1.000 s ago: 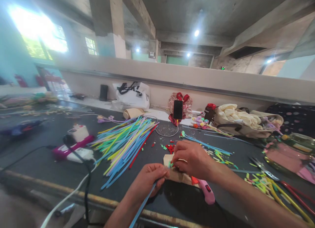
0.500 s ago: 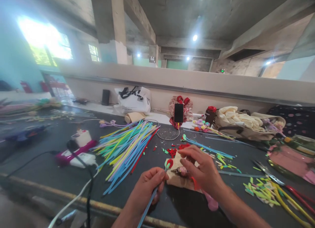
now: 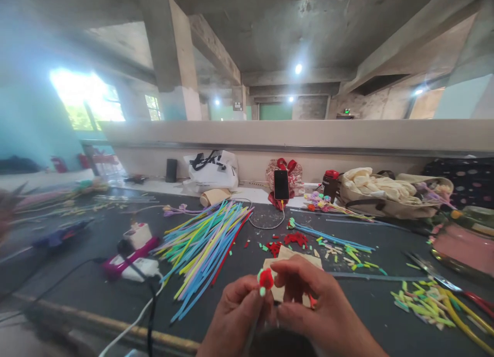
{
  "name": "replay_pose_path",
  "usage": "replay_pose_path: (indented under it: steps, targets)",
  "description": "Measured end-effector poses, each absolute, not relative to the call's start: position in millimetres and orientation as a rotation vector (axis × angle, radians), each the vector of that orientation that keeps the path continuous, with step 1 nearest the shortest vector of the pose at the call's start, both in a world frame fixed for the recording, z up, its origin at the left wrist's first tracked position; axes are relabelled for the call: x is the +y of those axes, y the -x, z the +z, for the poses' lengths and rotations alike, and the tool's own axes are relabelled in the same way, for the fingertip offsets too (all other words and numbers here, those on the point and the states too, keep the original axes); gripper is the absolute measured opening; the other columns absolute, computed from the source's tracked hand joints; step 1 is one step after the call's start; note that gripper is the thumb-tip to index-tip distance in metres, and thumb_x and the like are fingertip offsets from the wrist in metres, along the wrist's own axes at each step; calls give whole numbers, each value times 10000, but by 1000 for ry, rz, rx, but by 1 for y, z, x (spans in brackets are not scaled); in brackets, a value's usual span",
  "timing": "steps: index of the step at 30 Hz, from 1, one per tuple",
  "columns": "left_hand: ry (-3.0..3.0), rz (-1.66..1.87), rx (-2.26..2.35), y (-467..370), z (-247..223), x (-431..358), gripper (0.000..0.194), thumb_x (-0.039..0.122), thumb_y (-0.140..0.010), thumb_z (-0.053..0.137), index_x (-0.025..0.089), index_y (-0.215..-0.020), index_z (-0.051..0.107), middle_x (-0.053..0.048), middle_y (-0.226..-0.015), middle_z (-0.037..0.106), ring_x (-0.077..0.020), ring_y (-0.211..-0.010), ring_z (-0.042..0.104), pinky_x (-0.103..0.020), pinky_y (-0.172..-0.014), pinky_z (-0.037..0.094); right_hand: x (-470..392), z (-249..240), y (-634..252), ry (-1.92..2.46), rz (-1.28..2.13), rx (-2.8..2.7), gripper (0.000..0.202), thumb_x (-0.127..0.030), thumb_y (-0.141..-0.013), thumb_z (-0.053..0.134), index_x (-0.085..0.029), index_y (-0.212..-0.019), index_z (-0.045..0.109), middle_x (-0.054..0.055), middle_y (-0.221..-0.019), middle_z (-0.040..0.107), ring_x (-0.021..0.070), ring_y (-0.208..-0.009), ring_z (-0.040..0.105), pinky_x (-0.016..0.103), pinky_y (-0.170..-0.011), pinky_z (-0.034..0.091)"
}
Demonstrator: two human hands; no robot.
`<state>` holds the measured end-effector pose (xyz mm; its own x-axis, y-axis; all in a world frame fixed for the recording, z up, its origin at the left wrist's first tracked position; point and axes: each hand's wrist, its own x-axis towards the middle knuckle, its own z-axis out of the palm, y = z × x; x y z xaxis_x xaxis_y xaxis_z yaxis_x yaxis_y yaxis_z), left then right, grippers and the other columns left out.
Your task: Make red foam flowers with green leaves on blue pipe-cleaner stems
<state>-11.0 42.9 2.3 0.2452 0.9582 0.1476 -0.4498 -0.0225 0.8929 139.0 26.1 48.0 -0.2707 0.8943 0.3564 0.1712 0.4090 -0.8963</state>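
Observation:
My left hand (image 3: pixel 239 303) is closed on a chenille-stem flower, pinched just below its small red and mint-green head (image 3: pixel 266 278). The flower's stem runs down toward me and is barely visible now. Close at the right, my right hand (image 3: pixel 316 295) curves around the head with fingers and thumb apart. I cannot tell whether its index fingertip touches the flower. Beneath both hands lies a beige sheet (image 3: pixel 284 254), partly covered. Beyond it are red fuzzy pieces (image 3: pixel 296 238) and a bundle of blue stems with green-and-red heads (image 3: pixel 328 233).
Colourful chenille stems (image 3: pixel 210 244) lie at left, near a magenta power strip (image 3: pixel 131 256) with cables. Cut pieces (image 3: pixel 420 303) and scissors (image 3: pixel 436 272) are at right. A phone (image 3: pixel 281 184), white bag (image 3: pixel 212 172) and bottle (image 3: pixel 330 184) stand along the back.
My right hand has left the pink-handled tool on the sheet and come to the flower head. The flower has turned so its red side shows more. The view has tilted up slightly.

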Motion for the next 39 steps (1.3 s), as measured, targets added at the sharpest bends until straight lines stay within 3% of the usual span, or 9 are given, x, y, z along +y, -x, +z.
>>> replay_pose_path:
  steps: [5,9,21,26,39]
  targets:
    - [-1455,1340,750,11,18,35,269,382,-687,608,176,-517,639,27,-498,503,-87,-475,411,-201,-517,352,16,62,-149,920,892,-1838,599,-63,-547,692,-299,-1069,518,-36,-876,545,93,-665,505,197,-589,428]
    - [-1663,1250,791,12,26,36,234,308,-709,577,187,-522,649,-7,-545,559,-138,-537,496,-232,-576,385,14,67,-157,862,839,-1923,622,-58,-559,699,-318,-1089,499,-18,-981,515,103,-720,513,213,-630,448]
    - [-1748,1127,868,10,21,37,187,225,-716,547,177,-563,644,-18,-584,573,-151,-570,504,-225,-565,377,15,70,-156,904,753,-2005,397,38,-565,577,-202,-882,565,-18,-839,533,98,-683,482,195,-591,406]
    - [-1748,1149,857,11,21,39,198,197,-706,550,176,-520,614,-5,-568,556,-135,-553,493,-218,-575,376,17,65,-153,903,731,-1986,314,-8,-629,560,-195,-881,559,-15,-817,543,95,-666,481,203,-604,414]
    - [-1611,1240,919,5,21,36,211,240,-683,568,175,-488,617,19,-484,503,-105,-471,419,-204,-521,360,21,59,-152,896,647,-1997,252,-37,-656,577,-205,-844,569,-16,-796,562,107,-690,507,216,-613,417]
